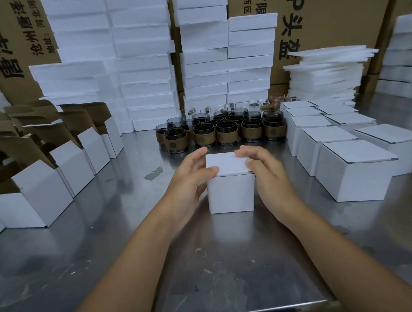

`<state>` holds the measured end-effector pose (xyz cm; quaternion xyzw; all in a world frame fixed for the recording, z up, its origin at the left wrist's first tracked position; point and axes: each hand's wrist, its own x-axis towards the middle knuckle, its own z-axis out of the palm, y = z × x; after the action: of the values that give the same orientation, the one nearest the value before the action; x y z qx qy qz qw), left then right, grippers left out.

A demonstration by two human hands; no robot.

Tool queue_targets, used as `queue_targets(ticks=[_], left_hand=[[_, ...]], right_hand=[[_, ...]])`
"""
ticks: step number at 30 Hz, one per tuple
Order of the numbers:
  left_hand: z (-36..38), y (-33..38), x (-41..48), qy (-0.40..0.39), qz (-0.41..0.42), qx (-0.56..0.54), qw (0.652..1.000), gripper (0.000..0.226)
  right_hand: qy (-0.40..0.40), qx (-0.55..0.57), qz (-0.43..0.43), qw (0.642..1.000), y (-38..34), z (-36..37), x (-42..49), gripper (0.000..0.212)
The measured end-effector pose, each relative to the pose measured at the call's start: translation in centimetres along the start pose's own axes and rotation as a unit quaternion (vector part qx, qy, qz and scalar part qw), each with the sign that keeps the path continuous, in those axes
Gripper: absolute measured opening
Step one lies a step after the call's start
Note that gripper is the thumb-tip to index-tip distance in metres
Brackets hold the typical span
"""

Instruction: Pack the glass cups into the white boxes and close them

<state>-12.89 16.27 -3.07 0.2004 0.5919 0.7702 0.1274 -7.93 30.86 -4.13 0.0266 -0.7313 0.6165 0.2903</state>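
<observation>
Closing step: pressing lid flat on white box [230, 194] mid-surface [108, 255], fingers [244, 151] of left hand [190, 183] and right hand [265, 175] clamped round it. Next, probably: shifting it beside closed boxes [354, 173], right edge.

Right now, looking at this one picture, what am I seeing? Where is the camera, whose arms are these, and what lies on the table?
No machine here: a person wears a camera on the head, looking down at their own arms. The left hand and right hand hold a closed white box from either side on a metal table. Behind it stand glass cups with brown sleeves. On the left wait open boxes, on the right closed boxes, at the back white foam blocks.
</observation>
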Motion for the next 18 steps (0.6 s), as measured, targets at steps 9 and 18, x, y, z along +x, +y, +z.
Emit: queue_targets(ticks=[9,18], left_hand=[[-0.3,-0.6,0.4,0.02,0.015,0.019,1.0,0.042],[-0.2,-1.4,0.7,0.051,0.029,0.047,0.997,0.037]], right_hand=[[0.057,-0.135,-0.054,0.988,-0.1,0.3,-0.9,0.009],[-0.026,-0.338,-0.025,0.94,-0.3,2.0,-2.2,0.085]])
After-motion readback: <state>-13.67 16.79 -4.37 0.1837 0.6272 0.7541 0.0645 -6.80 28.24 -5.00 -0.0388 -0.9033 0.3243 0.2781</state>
